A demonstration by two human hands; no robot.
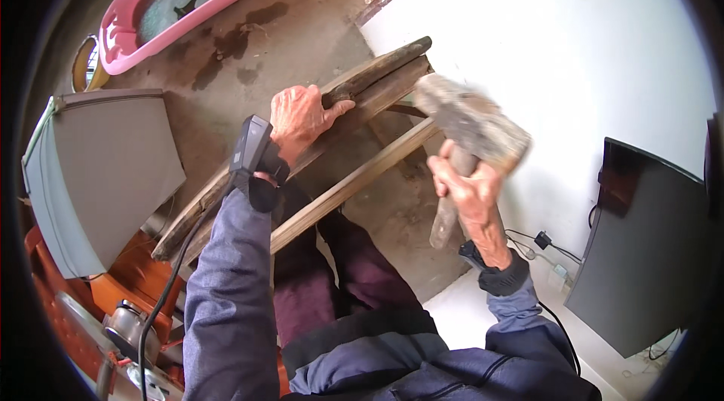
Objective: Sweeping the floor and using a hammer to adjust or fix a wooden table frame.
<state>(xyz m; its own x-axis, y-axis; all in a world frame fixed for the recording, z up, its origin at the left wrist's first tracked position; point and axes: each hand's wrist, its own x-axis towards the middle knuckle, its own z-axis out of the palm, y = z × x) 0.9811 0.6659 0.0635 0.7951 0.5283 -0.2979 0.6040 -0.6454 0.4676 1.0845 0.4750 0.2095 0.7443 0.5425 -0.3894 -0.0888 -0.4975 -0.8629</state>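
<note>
My right hand is closed round the handle of a mallet. Its heavy, worn block head is raised over the right end of a wooden frame and slightly blurred. The frame has a long weathered beam slanting up from lower left to upper right, and a paler rail running nearer my legs. My left hand grips the weathered beam near its middle, thumb along the top, beside a dark knobby piece of wood. Its far fingers are partly hidden behind the beam.
A pink tub of sudsy water stands on the wet-stained floor at upper left. A grey cabinet is at left, above a metal pot. A white wall, a dark screen and cables are at right.
</note>
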